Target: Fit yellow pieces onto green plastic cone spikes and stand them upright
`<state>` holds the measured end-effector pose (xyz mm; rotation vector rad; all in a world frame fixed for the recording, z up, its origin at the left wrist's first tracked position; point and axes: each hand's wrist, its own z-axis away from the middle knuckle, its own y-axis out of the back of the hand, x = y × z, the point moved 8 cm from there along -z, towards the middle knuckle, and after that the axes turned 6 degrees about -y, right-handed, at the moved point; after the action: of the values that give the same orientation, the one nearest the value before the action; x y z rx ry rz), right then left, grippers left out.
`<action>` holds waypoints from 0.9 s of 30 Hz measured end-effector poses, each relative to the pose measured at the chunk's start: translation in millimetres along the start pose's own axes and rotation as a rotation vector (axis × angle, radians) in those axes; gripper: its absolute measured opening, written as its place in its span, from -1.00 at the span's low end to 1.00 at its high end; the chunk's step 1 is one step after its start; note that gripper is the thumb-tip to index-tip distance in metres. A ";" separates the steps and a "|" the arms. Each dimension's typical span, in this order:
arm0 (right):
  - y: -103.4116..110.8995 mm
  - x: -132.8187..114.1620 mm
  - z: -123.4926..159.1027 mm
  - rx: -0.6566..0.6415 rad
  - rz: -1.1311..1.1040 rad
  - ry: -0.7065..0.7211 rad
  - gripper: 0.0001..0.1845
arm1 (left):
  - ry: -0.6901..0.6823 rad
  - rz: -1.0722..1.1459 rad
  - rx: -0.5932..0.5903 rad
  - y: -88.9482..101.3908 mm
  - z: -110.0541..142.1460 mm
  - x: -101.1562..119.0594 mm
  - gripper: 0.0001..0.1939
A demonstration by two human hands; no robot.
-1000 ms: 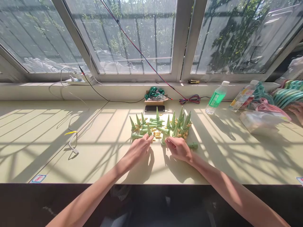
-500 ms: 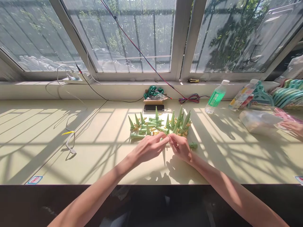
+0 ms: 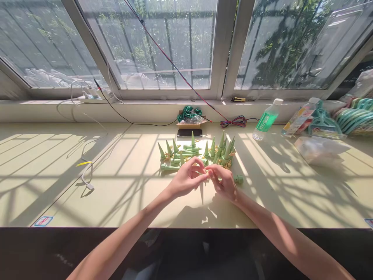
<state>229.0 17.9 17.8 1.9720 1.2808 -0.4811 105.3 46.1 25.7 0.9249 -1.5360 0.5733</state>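
Observation:
A cluster of green cone-shaped plastic pieces (image 3: 194,152) with small yellow bits among them sits mid-table, some cones upright, some lying flat. My left hand (image 3: 186,179) and my right hand (image 3: 223,182) meet just in front of the cluster, fingertips pinched together on a small piece that I cannot make out. One short green cylinder piece (image 3: 239,179) lies alone just right of my right hand.
A black phone (image 3: 190,133) and a small box with green wrapping (image 3: 190,116) lie behind the cluster. A water bottle (image 3: 266,119), a second bottle (image 3: 299,116), a plastic bag (image 3: 319,149) and green hangers (image 3: 354,116) are at right. White cables (image 3: 87,171) trail at left.
Both hands lifted off the table near the cones and came together, fingertips now pinched between them. The other person's hand at the far right edge has gone from view.

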 end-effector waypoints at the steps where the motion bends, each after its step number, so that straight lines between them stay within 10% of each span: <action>1: -0.6 -0.3 0.5 -0.010 -0.014 0.004 -0.75 | 0.033 0.060 0.002 -0.2 -0.4 -2.8 -0.61; 20: -4.8 -7.6 -0.3 -0.070 -0.183 0.003 -0.82 | 0.363 0.402 0.040 6.7 19.6 -29.6 -0.57; 27: 5.1 2.4 -0.8 0.119 0.010 -0.079 -0.81 | 0.345 0.407 0.320 39.8 -3.7 -30.8 -0.86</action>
<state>234.5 18.7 18.6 2.0350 1.2170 -0.6364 74.8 78.7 2.1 0.6999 -1.3402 1.2340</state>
